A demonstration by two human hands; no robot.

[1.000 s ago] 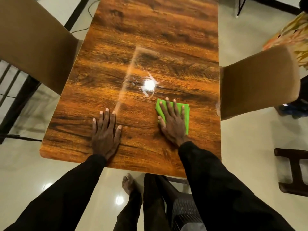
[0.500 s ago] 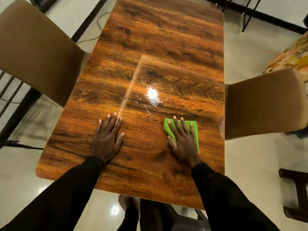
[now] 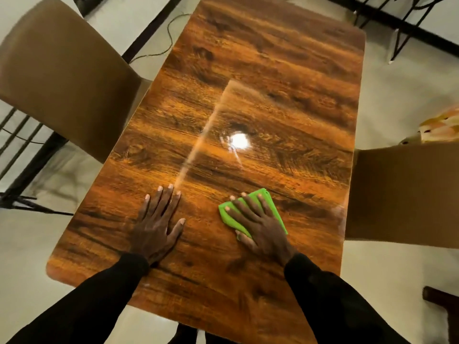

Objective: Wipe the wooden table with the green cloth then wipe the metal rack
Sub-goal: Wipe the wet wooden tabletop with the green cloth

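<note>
A long glossy wooden table [image 3: 273,70] runs away from me, with a bright lamp reflection near its middle. My right hand [image 3: 258,224] lies flat with straight, spread fingers on a folded green cloth [image 3: 264,197], pressing it onto the near right part of the tabletop. My left hand [image 3: 156,224] rests flat on the bare wood to the left, fingers straight and together. Black metal rack bars [image 3: 15,142] show at the far left edge, partly behind a chair.
A brown chair back [image 3: 57,78] stands at the table's left side and another [image 3: 402,194] at its right. Black metal legs [image 3: 402,28] stand beyond the far right corner. A dark wooden stool [image 3: 444,304] sits on the pale floor at lower right.
My right hand has slid the green cloth toward the left and slightly turned it. The view has tilted up, showing more of the far table. My left hand stays flat in place.
</note>
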